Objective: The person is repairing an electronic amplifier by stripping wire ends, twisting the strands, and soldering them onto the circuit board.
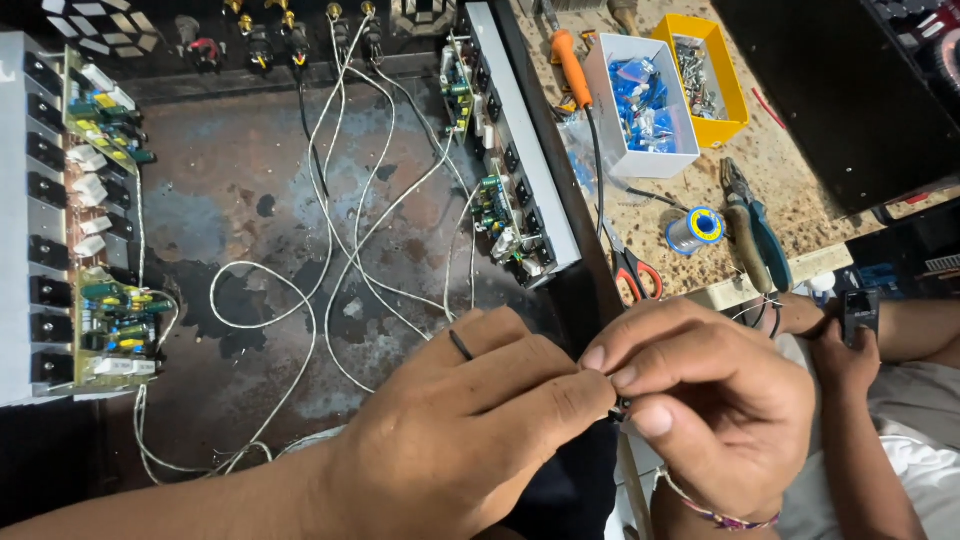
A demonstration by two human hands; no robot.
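Fingers of both hands meet at one spot low in the middle of the view, pinched on a small dark part point(622, 405) that is almost wholly hidden between them. Only a black sliver of it peeks out below the right thumb; its shape and kind cannot be told. It sits above the front edge of the metal chassis point(240, 180), held in the air between the two hands.

The left hand point(470, 420) comes in from the lower left, back of the hand up, forearm lying across the chassis edge. Its index and middle fingers stretch to the right, closed narrow onto the part, and a dark ring point(461, 346) sits on one finger. The right hand point(715, 400) faces it, knuckles up, fingers curled tight, thumb pressed under the index fingertip. A beaded bracelet point(715, 517) circles its wrist.

Inside the chassis, white wires point(340, 230) loop over the stained floor between circuit boards point(105, 200) at the left and another board point(495, 205) at the right. On the speckled bench beyond lie a white box point(640, 105) of blue parts, a yellow bin point(712, 80) of screws, a solder spool point(696, 230), pliers point(755, 235) and red-handled scissors point(632, 270).

At the right edge another person's hand point(845, 350) grips a small black object point(860, 312).
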